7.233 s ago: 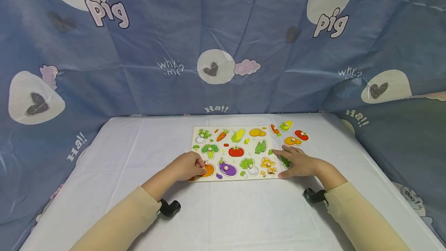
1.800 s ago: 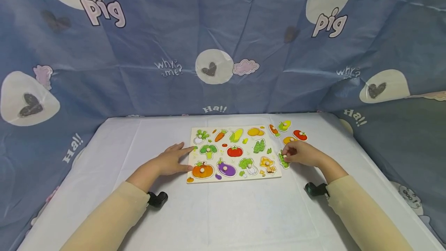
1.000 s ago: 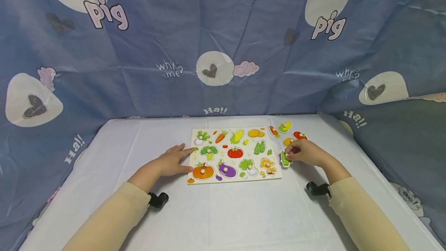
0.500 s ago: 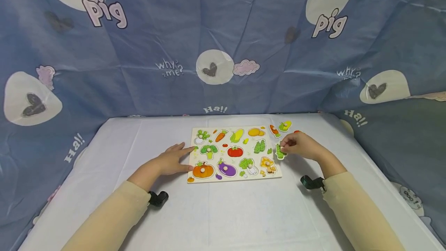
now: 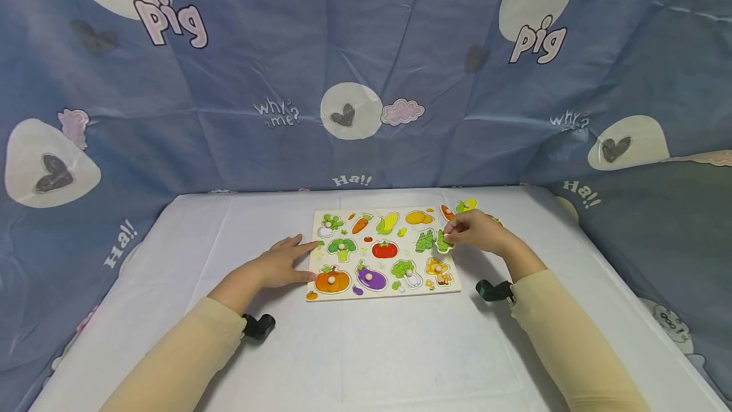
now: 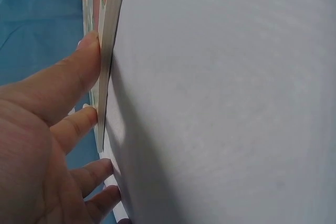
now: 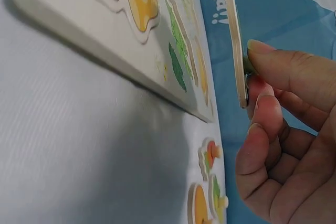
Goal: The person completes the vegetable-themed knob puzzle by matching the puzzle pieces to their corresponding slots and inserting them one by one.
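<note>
In the head view, a flat wooden puzzle board (image 5: 420, 290) printed with vegetables lies on the table. My right hand (image 5: 479, 232) pinches the small knob of a green vegetable puzzle piece (image 5: 443, 242) between thumb and fingers. This piece hangs over the board's right side, beside the matching green picture (image 5: 424, 241); the right wrist view shows the piece (image 7: 236, 45) edge-on, apart from the board. At the board's left edge rests my left hand (image 5: 280, 264), fingers spread. Its thumb and a finger touch that edge in the left wrist view. Pumpkin (image 5: 333, 281) and eggplant (image 5: 372, 278) pieces with knobs sit in the board.
Beyond the board's right corner lie loose carrot (image 5: 447, 212) and corn (image 5: 466, 205) pieces. A tomato piece (image 5: 495, 219) is mostly hidden behind my right hand. An orange-yellow piece (image 7: 199, 205) shows in the right wrist view. Patterned blue cloth (image 5: 257, 157) hangs behind the white table (image 5: 366, 348).
My left hand has let go of the pumpkin piece and moved to the board's left edge. My right hand has picked up the green piece and carried it left over the board.
</note>
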The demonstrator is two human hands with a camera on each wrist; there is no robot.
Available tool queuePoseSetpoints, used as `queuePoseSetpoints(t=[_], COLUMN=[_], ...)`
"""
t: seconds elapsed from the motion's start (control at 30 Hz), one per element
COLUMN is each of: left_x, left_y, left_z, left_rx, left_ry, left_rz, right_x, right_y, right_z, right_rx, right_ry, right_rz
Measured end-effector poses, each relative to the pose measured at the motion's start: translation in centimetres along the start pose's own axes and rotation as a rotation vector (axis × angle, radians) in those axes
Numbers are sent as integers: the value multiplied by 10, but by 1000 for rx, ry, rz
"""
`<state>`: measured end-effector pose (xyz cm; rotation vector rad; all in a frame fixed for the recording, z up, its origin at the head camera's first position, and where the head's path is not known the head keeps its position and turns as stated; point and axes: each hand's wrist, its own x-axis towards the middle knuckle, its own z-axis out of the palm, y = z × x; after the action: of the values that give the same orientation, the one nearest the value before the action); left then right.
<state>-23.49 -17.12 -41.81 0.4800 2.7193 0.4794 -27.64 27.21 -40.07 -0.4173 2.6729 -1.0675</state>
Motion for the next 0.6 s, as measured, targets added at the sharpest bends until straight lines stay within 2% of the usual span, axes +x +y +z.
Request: queuePoseSetpoints(t=[0.17, 0.47, 0.6], left_x=[-1, 1, 1], left_y=[0, 0, 0], left_z=[-1, 0, 1], left_rx=[-7, -4, -2], left_ry=[4, 5, 1], left_rz=[2, 3, -2], right_x=[10, 25, 29], right_y=[-4, -3, -4], right_z=[4, 16, 22], right_rx=[45, 109, 104], right_ry=[-27, -31, -26], right_rz=[17, 49, 73])
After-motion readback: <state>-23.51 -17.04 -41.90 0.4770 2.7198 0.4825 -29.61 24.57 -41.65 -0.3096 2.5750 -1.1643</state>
